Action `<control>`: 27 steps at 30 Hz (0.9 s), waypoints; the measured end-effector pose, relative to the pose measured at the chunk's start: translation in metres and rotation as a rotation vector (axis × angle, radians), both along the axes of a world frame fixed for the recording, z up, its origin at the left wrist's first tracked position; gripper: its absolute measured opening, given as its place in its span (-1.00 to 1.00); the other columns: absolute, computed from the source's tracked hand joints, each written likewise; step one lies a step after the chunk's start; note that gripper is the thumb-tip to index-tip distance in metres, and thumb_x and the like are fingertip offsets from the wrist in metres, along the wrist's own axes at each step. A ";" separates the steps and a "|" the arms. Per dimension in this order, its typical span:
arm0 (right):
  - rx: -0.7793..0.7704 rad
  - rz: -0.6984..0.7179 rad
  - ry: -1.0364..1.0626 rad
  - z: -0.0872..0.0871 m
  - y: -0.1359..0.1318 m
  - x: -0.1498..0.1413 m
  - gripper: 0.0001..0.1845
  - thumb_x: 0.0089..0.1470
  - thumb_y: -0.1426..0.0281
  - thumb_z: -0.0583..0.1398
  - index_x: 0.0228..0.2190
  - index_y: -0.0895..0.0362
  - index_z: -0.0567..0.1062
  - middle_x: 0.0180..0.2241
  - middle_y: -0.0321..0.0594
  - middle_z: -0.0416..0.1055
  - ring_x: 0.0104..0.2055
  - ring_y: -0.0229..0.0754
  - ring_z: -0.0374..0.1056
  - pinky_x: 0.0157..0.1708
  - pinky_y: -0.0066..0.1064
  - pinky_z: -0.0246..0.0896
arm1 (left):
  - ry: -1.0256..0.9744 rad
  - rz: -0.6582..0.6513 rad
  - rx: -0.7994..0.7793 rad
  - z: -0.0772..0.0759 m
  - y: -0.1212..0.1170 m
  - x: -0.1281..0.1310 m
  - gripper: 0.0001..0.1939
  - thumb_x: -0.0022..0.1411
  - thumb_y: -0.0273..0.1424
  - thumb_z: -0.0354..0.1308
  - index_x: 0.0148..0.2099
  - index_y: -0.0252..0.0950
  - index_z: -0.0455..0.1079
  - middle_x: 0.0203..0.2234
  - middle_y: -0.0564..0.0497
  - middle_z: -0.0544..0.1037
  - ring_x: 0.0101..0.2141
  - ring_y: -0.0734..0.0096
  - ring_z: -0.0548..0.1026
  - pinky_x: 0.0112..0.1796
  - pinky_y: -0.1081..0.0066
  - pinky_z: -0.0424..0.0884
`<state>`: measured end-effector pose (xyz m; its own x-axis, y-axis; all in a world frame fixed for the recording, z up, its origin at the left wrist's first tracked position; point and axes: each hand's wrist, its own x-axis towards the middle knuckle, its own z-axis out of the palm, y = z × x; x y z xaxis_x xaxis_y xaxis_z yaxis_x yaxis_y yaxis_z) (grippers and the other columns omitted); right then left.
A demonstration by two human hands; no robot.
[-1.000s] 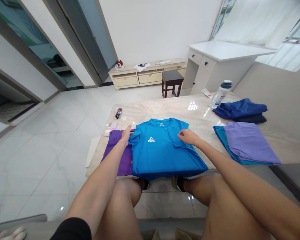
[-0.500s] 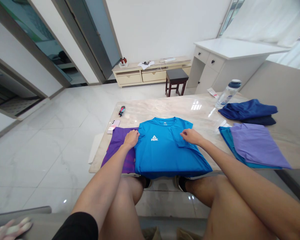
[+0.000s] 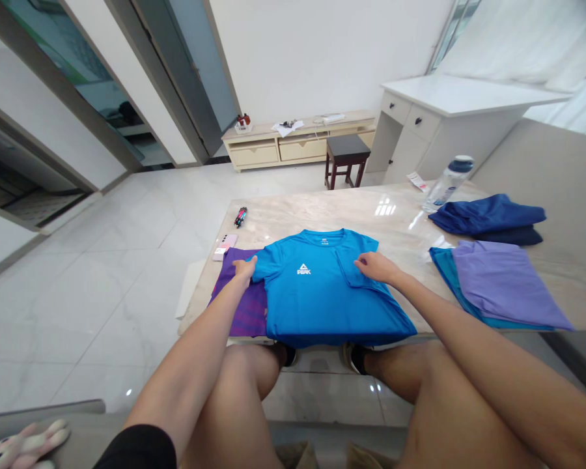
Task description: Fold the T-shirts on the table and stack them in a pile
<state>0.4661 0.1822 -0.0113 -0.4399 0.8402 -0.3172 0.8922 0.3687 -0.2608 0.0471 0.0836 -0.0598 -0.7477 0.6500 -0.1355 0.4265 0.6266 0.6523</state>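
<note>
A blue T-shirt (image 3: 317, 299) with a white PEAK logo lies front up on the table, its collar pointing away from me. The sleeve on the right is folded inward over the chest. My left hand (image 3: 245, 267) grips the left sleeve's end, which is stretched out to the side over a purple garment (image 3: 244, 309). At the folded sleeve, my right hand (image 3: 376, 266) is closed, fingertips pinched at the fabric; the exact hold is partly hidden. The purple garment lies flat, partly under the blue T-shirt.
Beyond the purple garment are a phone (image 3: 224, 246) and some small dark items (image 3: 241, 216). To the right are a lavender folded garment (image 3: 508, 280) on a teal one (image 3: 444, 273), dark blue clothing (image 3: 488, 215) and a bottle (image 3: 449, 182). The marble-look table (image 3: 312, 208) has a stool (image 3: 348, 153) behind it.
My left hand has moved left, drawing the blue T-shirt's left sleeve outward across the purple garment. My right hand stays in place at the folded sleeve.
</note>
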 end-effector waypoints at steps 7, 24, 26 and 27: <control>0.024 -0.038 -0.031 0.007 -0.005 -0.003 -0.58 0.48 0.32 0.09 -0.06 0.26 0.71 -0.04 0.09 0.69 -0.01 0.05 0.60 -0.15 -0.38 0.29 | 0.102 -0.061 -0.046 0.018 0.000 0.011 -0.41 0.17 -0.64 0.25 0.25 -0.34 0.37 0.05 -0.31 0.64 0.12 -0.11 0.62 0.12 0.12 0.50; 0.064 -0.132 0.076 -0.011 0.006 0.021 -0.64 0.41 0.34 0.11 -0.09 0.17 0.70 -0.01 0.03 0.69 0.07 0.05 0.58 -0.02 -0.39 0.35 | -0.133 -0.491 0.194 0.053 0.046 0.136 -0.55 0.53 -0.33 0.07 0.39 -0.27 0.22 0.15 -0.22 0.62 -0.40 0.37 0.68 -0.32 0.38 0.54; 0.080 -0.186 0.105 -0.014 0.011 0.027 -0.66 0.38 0.40 0.12 -0.04 0.17 0.68 0.02 0.02 0.68 0.10 0.05 0.57 0.01 -0.39 0.34 | -0.022 -0.469 0.127 0.044 0.051 0.122 -0.59 0.47 -0.43 0.10 0.31 -0.31 0.29 0.07 -0.23 0.66 -0.22 0.24 0.72 -0.17 0.34 0.56; 0.092 -0.221 0.119 -0.016 0.015 0.031 -0.66 0.36 0.42 0.13 0.00 0.18 0.67 0.04 0.03 0.67 0.12 0.04 0.56 0.02 -0.40 0.33 | 0.037 -0.460 0.080 0.039 0.053 0.114 -0.61 0.43 -0.45 0.14 0.27 -0.32 0.32 0.04 -0.24 0.67 -0.11 0.17 0.72 -0.08 0.31 0.54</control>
